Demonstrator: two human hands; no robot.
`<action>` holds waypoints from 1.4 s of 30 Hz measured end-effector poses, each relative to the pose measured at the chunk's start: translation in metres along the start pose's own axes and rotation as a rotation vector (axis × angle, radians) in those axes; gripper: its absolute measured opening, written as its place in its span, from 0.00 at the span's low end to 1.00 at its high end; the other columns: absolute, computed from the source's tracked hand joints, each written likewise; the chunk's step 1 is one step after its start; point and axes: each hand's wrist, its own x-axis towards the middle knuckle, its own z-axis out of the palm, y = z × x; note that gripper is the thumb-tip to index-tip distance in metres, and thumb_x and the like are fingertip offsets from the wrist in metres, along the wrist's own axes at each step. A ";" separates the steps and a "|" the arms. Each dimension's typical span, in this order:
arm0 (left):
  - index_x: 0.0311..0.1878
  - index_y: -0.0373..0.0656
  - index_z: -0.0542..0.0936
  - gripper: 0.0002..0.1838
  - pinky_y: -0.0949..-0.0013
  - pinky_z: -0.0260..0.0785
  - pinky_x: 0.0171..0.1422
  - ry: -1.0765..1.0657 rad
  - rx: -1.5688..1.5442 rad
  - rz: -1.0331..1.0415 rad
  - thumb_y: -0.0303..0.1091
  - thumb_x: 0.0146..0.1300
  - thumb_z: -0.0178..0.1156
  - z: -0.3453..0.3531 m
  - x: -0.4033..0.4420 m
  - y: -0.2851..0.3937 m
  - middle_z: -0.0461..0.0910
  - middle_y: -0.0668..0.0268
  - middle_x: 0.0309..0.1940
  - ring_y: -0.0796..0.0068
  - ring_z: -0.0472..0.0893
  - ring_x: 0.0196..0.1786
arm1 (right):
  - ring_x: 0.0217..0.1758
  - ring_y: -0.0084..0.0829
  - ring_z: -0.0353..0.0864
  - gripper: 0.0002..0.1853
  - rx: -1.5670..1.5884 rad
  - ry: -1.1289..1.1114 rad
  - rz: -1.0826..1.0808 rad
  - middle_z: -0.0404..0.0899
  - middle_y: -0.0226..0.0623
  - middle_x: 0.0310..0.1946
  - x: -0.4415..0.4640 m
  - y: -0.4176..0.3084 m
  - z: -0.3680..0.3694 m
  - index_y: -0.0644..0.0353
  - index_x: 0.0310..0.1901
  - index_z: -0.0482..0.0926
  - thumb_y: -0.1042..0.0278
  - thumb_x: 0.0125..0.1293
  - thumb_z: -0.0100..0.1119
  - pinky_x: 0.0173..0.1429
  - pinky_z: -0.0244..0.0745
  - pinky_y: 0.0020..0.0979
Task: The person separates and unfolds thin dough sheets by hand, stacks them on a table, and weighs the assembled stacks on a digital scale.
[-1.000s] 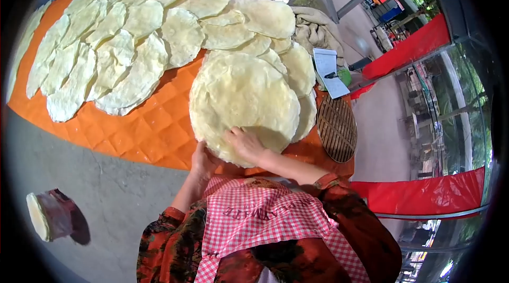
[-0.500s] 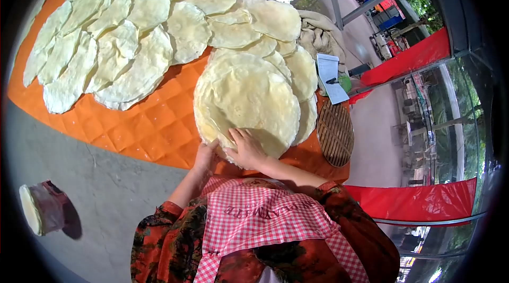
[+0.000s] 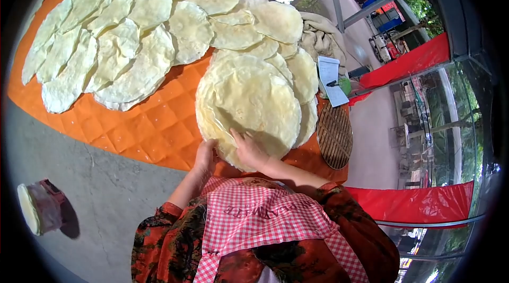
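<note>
A person in a pink-and-white checked apron [image 3: 265,224] bends both hands to a stack of thin, pale flatbreads [image 3: 260,92] at the near edge of a tabletop [image 3: 154,129] spread with quilted orange cloth. The left hand [image 3: 205,157] meets the stack's near-left rim, thumb uppermost and fingers mostly hidden; whether it grips the edge cannot be told. The right hand [image 3: 251,153], fingers loosely extended, rests on the near part of the top sheet, beside a crease on its left side; whether it pinches the fold cannot be told either. Dark capitals across the apron appear to read, in part, "PLAYMATE," the rest distorted by the curve of the cloth. Overlapping rounds [image 3: 114,55] cover the left and far parts of the tabletop, with more lying under and beyond the stack. To its right, a notepad [image 3: 327,71] lies open, its writing too small to read, a dark pen [image 3: 332,83] across it. Near it are a round slatted board [image 3: 335,137] and a crumpled beige cloth [image 3: 321,36]. At lower left, a clear-wrapped bundle [image 3: 46,206] stands out against the grey floor [image 3: 111,193].
</note>
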 end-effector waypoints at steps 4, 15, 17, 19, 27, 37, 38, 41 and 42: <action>0.53 0.36 0.72 0.16 0.60 0.77 0.35 0.040 0.032 0.041 0.35 0.67 0.46 0.006 0.000 0.000 0.79 0.59 0.39 0.65 0.80 0.34 | 0.58 0.57 0.70 0.33 -0.022 -0.016 -0.088 0.71 0.60 0.56 0.013 -0.008 -0.002 0.68 0.68 0.58 0.76 0.60 0.52 0.61 0.70 0.48; 0.55 0.38 0.72 0.18 0.61 0.72 0.52 -0.184 0.308 0.074 0.40 0.71 0.46 -0.004 0.011 -0.006 0.77 0.58 0.45 0.68 0.77 0.48 | 0.54 0.55 0.74 0.36 -0.117 0.079 0.022 0.70 0.60 0.55 0.005 -0.032 0.000 0.67 0.67 0.60 0.70 0.56 0.62 0.53 0.73 0.49; 0.58 0.39 0.71 0.21 0.58 0.68 0.57 -0.131 0.338 0.104 0.45 0.72 0.47 0.018 -0.006 0.007 0.74 0.59 0.52 0.68 0.73 0.56 | 0.47 0.51 0.79 0.35 -0.087 -0.061 0.077 0.74 0.60 0.49 0.013 -0.034 -0.036 0.65 0.66 0.62 0.71 0.57 0.61 0.47 0.76 0.48; 0.62 0.41 0.68 0.27 0.55 0.63 0.65 -0.150 0.247 0.151 0.51 0.71 0.51 0.029 -0.016 0.011 0.67 0.60 0.61 0.65 0.66 0.65 | 0.34 0.37 0.81 0.30 0.153 -0.201 0.120 0.80 0.51 0.40 0.039 0.009 -0.054 0.62 0.64 0.68 0.78 0.56 0.58 0.35 0.78 0.38; 0.69 0.40 0.60 0.35 0.52 0.62 0.67 -0.261 -0.069 -0.079 0.49 0.65 0.58 0.039 -0.013 0.030 0.64 0.58 0.65 0.56 0.68 0.65 | 0.45 0.31 0.83 0.32 0.759 0.152 0.029 0.80 0.42 0.47 0.008 -0.018 -0.317 0.68 0.61 0.68 0.80 0.50 0.58 0.52 0.79 0.32; 0.57 0.33 0.70 0.20 0.62 0.76 0.52 -0.050 -0.002 0.249 0.26 0.61 0.55 0.010 0.024 0.052 0.78 0.57 0.49 0.63 0.80 0.50 | 0.53 0.38 0.80 0.30 1.483 0.327 0.473 0.78 0.45 0.53 0.020 0.184 -0.120 0.69 0.59 0.69 0.79 0.51 0.66 0.61 0.75 0.39; 0.58 0.33 0.70 0.20 0.61 0.76 0.51 0.036 0.056 0.223 0.25 0.61 0.54 -0.004 0.035 0.040 0.78 0.57 0.49 0.62 0.80 0.50 | 0.54 0.38 0.80 0.27 1.608 0.269 0.477 0.78 0.45 0.52 0.020 0.204 -0.078 0.70 0.58 0.70 0.79 0.54 0.64 0.60 0.76 0.39; 0.59 0.34 0.70 0.21 0.60 0.76 0.53 0.038 0.112 0.235 0.26 0.63 0.53 -0.013 0.044 0.034 0.78 0.57 0.50 0.60 0.80 0.50 | 0.49 0.35 0.82 0.20 1.625 0.197 0.525 0.80 0.43 0.48 0.016 0.233 -0.018 0.65 0.55 0.73 0.71 0.62 0.60 0.52 0.80 0.36; 0.60 0.34 0.69 0.21 0.59 0.76 0.53 0.032 0.096 0.253 0.27 0.64 0.53 -0.007 0.040 0.038 0.78 0.56 0.51 0.60 0.80 0.51 | 0.51 0.34 0.82 0.19 1.678 0.170 0.483 0.80 0.43 0.48 0.014 0.241 -0.012 0.65 0.55 0.74 0.70 0.62 0.60 0.53 0.79 0.36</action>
